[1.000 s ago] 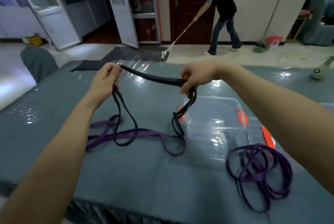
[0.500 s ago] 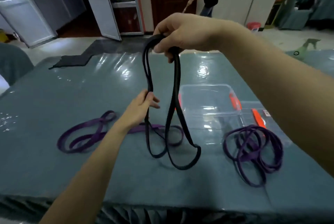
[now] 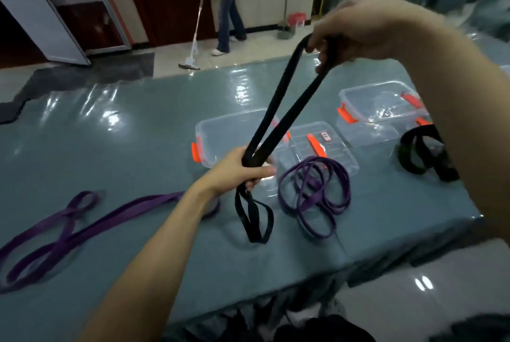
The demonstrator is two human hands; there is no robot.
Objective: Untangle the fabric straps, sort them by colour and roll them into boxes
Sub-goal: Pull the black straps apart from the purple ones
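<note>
Head view: the black strap [image 3: 278, 104] runs doubled, slanting down from my right grip [image 3: 358, 29], clenched on its top bend above the far edge of the desk [image 3: 138, 148], to my nearer left grip [image 3: 237, 170], clenched round both runs, loops dangling beneath.

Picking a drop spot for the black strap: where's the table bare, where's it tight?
Bare: the far-left table between the long purple strap and the far edge; also the strip between purple coil and near edge. Crowded: the right half, where centre box, lid, right box and black pile sit close, with the held black strap hanging in front.
</note>
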